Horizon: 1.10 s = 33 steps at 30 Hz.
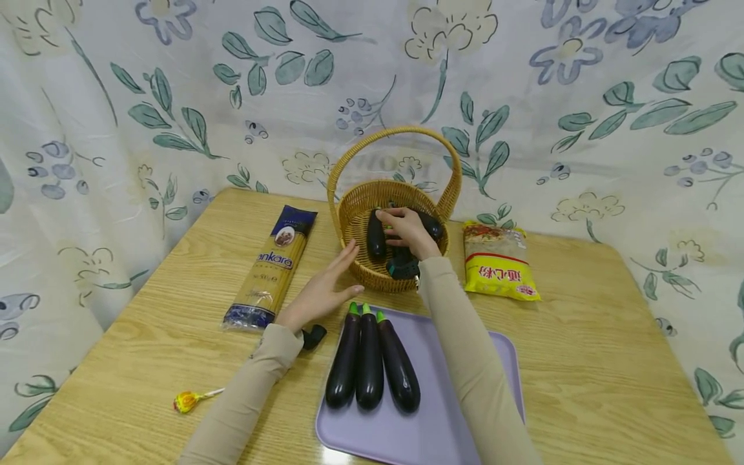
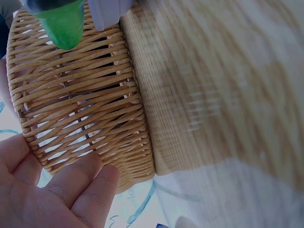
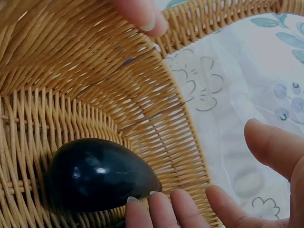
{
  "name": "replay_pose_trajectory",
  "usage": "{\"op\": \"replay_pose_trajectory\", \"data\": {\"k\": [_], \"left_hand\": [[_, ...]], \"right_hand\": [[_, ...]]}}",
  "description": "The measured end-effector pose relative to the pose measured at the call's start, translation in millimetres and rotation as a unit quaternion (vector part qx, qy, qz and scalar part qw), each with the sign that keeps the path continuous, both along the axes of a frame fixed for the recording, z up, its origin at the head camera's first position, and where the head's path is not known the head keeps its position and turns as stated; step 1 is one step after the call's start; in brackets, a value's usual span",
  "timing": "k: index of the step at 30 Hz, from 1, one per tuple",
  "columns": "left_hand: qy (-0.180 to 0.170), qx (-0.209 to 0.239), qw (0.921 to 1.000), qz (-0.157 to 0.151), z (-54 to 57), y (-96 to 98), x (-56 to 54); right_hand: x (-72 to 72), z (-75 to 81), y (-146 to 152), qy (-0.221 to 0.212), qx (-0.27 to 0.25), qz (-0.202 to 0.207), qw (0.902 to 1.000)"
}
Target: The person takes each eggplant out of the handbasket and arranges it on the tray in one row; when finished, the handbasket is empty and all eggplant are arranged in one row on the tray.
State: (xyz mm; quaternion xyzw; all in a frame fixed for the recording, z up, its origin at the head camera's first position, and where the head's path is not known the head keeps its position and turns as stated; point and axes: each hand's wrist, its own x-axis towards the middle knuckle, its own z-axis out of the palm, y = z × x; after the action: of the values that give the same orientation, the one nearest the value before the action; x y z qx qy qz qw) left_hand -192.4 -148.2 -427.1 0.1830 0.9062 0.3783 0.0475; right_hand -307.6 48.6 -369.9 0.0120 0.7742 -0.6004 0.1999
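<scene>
A wicker basket (image 1: 372, 274) with a tall handle holds a dark eggplant (image 1: 376, 239) at its left and another eggplant (image 1: 431, 225) at its right, partly hidden by a hand. My right hand (image 1: 407, 229) reaches over the basket, fingers loosely extended, thumb apart. In the right wrist view its fingertips (image 3: 159, 202) are right at the end of a glossy eggplant (image 3: 102, 173). Against the basket's left front side, my left hand (image 1: 322, 294) is spread, its fingers (image 2: 83, 175) at the woven wall. Three eggplants (image 1: 370, 361) with green stems lie side by side on a lilac tray (image 1: 430, 413).
Left of the basket lies a pack of spaghetti (image 1: 270, 268). A yellow and red bag (image 1: 500, 261) rests to the basket's right. A lollipop (image 1: 188, 400) is near the left forearm. Behind the wooden table (image 1: 604, 361) hangs a floral curtain (image 1: 523, 97).
</scene>
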Motion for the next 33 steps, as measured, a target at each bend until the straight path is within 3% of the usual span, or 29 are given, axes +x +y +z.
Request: {"op": "replay_pose_trajectory", "data": {"k": [21,33], "left_hand": [[-0.009,-0.004,0.9999,0.006,1.7,-1.0,2.1],[-0.005,0.001,1.0000,0.001,-1.3,0.7,-0.5]], "right_hand": [[-4.5,-9.0,-7,0.009,0.038,-0.007,0.9992],[-14.1,-10.9,-17,0.043,0.168,0.004,0.9848]]}}
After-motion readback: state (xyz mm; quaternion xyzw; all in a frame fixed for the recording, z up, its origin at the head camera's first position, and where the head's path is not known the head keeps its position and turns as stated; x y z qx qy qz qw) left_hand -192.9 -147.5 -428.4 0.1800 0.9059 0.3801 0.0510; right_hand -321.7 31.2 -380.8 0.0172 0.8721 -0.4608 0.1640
